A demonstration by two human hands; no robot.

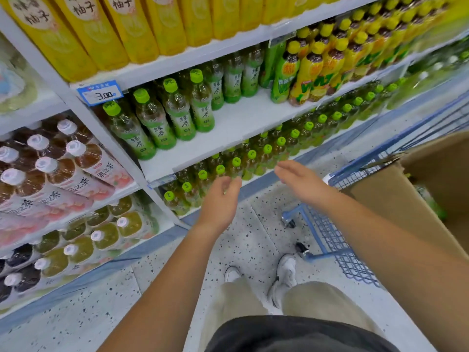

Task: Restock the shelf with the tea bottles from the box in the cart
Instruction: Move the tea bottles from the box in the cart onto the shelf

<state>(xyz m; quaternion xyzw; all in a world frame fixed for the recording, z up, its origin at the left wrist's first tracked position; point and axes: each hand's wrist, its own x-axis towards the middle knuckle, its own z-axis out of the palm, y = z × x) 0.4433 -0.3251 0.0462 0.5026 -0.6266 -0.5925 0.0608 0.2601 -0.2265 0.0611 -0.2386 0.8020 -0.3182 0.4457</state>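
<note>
Green tea bottles (175,113) with green caps stand in rows on the left part of the white middle shelf (241,123); the shelf's front right part is bare. More green-capped bottles (236,163) fill the shelf below. My left hand (220,201) hovers in front of that lower shelf, fingers loosely curled, holding nothing. My right hand (299,181) is stretched out flat and empty beside it. The cardboard box (396,199) sits in the blue wire cart (337,240) at the right; a green bottle (429,199) shows inside it.
Yellow drink cartons (101,29) line the top shelf, yellow-green bottles (317,72) stand to the right, and brown and pink tea bottles (63,171) fill the left bay. A price tag (100,94) reads 3.00. My feet (264,275) stand on speckled floor beside the cart.
</note>
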